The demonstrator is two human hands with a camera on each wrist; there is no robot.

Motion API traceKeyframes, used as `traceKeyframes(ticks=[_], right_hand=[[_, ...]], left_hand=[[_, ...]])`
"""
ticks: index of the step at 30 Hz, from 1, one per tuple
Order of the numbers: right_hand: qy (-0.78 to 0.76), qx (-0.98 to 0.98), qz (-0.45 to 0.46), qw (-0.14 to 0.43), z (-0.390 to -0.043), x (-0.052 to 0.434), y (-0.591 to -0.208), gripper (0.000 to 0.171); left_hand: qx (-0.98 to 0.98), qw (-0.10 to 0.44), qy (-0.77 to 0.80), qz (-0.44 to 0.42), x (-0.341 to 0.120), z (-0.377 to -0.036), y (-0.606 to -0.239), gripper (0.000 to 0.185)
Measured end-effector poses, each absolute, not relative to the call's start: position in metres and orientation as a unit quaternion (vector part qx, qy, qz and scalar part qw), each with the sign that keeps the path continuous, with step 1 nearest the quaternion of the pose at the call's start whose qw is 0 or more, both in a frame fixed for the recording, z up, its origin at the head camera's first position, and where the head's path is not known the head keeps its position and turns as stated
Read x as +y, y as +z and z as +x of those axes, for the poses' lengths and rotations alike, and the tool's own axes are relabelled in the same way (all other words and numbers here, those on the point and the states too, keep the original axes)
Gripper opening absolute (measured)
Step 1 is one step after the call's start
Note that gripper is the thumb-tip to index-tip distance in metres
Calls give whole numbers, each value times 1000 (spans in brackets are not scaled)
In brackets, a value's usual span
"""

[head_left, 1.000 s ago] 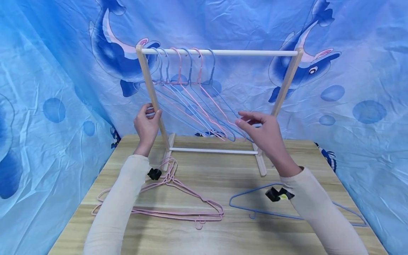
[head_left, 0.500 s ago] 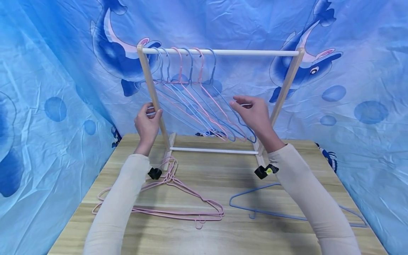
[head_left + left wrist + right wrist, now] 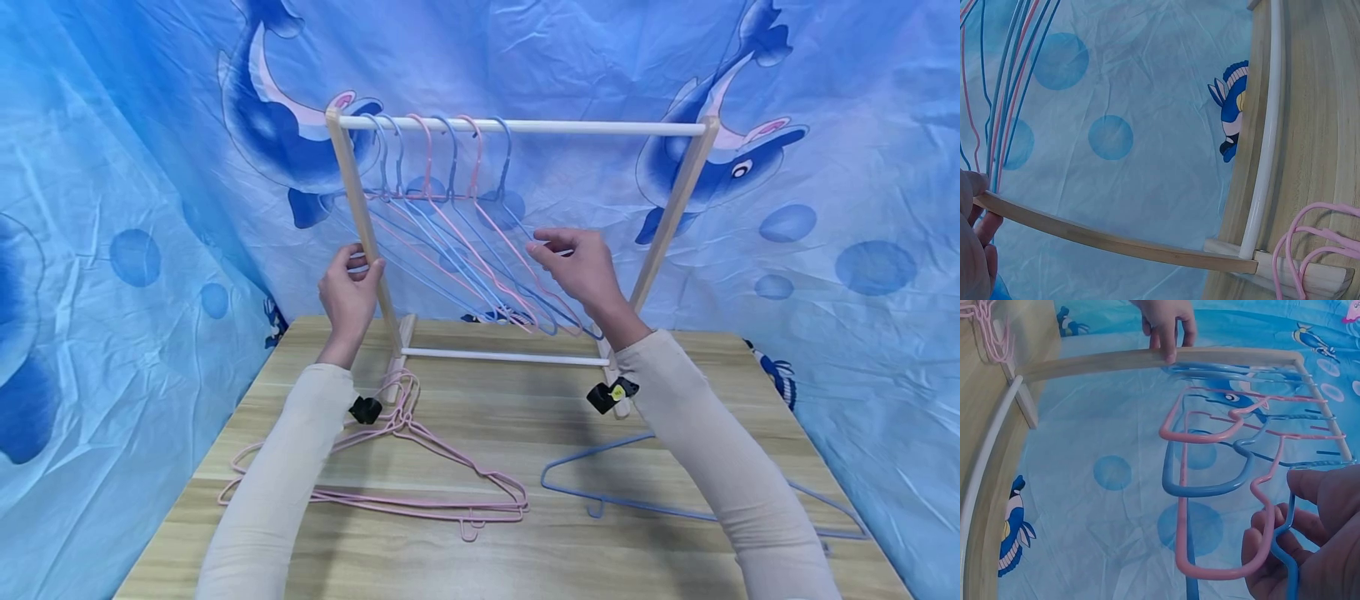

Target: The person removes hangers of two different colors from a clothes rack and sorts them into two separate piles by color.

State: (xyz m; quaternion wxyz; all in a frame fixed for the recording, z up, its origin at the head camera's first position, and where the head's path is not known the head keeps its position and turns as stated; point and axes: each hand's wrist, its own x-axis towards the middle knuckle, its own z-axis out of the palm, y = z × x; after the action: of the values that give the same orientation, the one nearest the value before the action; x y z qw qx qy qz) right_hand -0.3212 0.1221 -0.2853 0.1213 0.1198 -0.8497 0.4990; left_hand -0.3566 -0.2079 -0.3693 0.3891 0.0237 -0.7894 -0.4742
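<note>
Several blue and pink clothes hangers hang bunched on the left half of a rack's white top rail [image 3: 600,127]. My left hand [image 3: 351,292] grips the rack's left wooden post [image 3: 347,171], thumb in front and fingers round it. My right hand [image 3: 573,262] is at the rightmost blue hanger [image 3: 507,158], about its sloping shoulder. In the right wrist view, that blue hanger [image 3: 1286,556] runs between the thumb and the curled fingers, with the thumb tip against it. A pink hanger [image 3: 1181,537] hangs right beside those fingers.
Pink hangers [image 3: 450,452] lie stacked on the wooden table [image 3: 480,567] at the front left. Blue hanger wire [image 3: 652,505] lies at the front right, partly under the right sleeve. A white lower bar [image 3: 502,357] joins the rack's feet. Blue patterned cloth [image 3: 795,358] surrounds the table.
My right hand has moved left and up along the rightmost blue hanger, from near its lower end to its shoulder. The left hand stays on the post.
</note>
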Motion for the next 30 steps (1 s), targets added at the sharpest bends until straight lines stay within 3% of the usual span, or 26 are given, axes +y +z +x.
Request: traceKeyframes(ticks=[30], right_hand=[[502,-829,103,224,-309,146,-263,28]], left_hand=[[-793,385,-472,22,-207,-354,-369,32]])
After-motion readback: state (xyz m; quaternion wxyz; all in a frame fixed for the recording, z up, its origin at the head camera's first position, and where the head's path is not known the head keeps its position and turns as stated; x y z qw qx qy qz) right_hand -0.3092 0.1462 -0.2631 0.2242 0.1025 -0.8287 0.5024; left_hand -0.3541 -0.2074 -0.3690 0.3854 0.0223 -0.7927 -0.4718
